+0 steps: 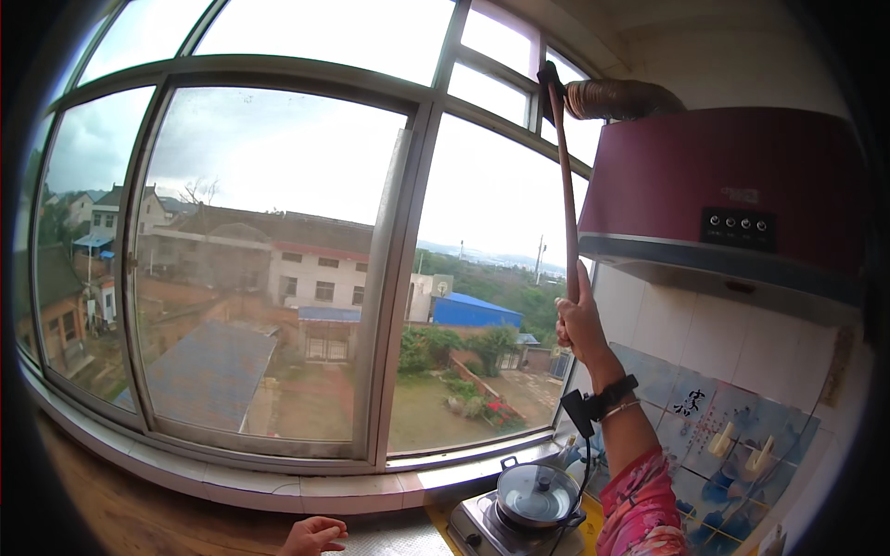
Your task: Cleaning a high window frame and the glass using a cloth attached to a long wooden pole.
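My right hand (581, 316) grips the lower end of a long wooden handle (569, 201), raised nearly upright in front of the window. At its top, a dark head (551, 80), whose exact kind I cannot tell, lies against the upper window frame by the exhaust duct (619, 99). Whether the head touches the duct is unclear. Low in the view, my left hand (316, 535) has its fingers curled in, with nothing visible in them. It is over the counter, near a ribbed metallic surface (396, 532).
A maroon range hood (695, 174) hangs at the right, close to the raised arm. Below stands a glass-lidded pot (537, 492) on a portable stove (473, 525). Hooks (760, 455) project from the tiled wall (685, 431). The tiled sill (250, 486) runs under the large window (278, 264).
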`<control>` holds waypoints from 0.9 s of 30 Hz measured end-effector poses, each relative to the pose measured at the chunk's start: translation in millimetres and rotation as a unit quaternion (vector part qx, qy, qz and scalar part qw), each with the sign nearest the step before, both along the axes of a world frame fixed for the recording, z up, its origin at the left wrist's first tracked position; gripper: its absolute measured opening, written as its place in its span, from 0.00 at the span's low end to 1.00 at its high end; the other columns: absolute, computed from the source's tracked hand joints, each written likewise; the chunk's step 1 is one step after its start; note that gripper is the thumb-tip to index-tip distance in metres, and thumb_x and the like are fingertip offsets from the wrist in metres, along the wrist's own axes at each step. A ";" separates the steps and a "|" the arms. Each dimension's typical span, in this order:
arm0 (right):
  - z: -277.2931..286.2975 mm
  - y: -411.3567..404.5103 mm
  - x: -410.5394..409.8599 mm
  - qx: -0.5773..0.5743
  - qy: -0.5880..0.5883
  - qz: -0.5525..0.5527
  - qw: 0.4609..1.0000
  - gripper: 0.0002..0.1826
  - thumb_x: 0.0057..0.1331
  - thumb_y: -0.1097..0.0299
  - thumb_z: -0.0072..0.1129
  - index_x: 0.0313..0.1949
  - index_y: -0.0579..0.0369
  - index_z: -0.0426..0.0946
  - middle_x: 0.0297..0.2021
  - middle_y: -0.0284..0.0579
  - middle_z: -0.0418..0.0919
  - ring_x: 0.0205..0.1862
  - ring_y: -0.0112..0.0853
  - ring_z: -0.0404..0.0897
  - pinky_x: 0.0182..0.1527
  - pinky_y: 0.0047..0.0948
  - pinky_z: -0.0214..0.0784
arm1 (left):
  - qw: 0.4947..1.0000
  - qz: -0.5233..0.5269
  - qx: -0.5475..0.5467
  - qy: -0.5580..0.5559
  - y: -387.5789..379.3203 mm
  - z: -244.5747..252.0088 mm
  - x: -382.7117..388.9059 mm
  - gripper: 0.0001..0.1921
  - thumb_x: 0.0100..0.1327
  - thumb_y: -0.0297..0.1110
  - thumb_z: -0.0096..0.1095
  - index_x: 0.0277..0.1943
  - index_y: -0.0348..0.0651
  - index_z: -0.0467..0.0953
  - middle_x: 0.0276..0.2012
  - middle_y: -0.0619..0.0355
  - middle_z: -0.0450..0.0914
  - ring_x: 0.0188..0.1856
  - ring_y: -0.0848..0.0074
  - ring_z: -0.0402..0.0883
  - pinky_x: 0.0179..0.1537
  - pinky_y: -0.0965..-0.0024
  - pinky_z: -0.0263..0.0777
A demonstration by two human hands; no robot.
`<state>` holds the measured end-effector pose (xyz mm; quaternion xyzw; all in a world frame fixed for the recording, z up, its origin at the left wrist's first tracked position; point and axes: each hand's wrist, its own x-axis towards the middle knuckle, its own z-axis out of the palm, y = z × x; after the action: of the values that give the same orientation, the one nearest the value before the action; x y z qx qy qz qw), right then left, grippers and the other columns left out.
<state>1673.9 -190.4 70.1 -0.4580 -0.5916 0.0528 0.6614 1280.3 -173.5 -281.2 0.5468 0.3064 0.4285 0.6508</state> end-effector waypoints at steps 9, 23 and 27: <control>89.9 0.0 2.7 -0.003 0.051 -0.013 0.999 0.41 0.59 0.79 0.39 0.68 0.41 0.34 0.17 0.32 0.57 0.12 0.20 0.56 0.11 0.22 0.48 | 1.000 -0.001 -0.012 -0.015 7.4 -1.7 -8.2 0.09 0.65 0.30 0.52 0.45 0.37 0.73 0.40 0.56 0.77 0.40 0.74 0.77 0.41 0.72 0.74; 13.8 1.4 2.7 0.004 -0.012 -0.002 1.000 0.40 0.60 0.80 0.38 0.68 0.37 0.35 0.17 0.35 0.61 0.09 0.21 0.57 0.09 0.23 0.49 | 0.999 0.036 -0.029 -0.009 3.7 -22.7 -21.4 0.09 0.64 0.31 0.52 0.44 0.38 0.74 0.39 0.57 0.77 0.38 0.75 0.77 0.40 0.71 0.74; 66.7 -4.4 4.2 -0.015 0.008 -0.029 0.999 0.41 0.59 0.80 0.40 0.68 0.35 0.36 0.19 0.35 0.59 0.10 0.20 0.56 0.10 0.21 0.48 | 0.999 0.036 -0.034 0.012 -0.9 -12.8 -19.5 0.10 0.64 0.31 0.52 0.45 0.37 0.74 0.39 0.56 0.77 0.38 0.74 0.77 0.41 0.71 0.74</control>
<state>1678.1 -194.8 136.8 -0.4845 -0.5718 0.0461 0.6605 1260.8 -174.4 -294.0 0.5179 0.3479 0.4346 0.6495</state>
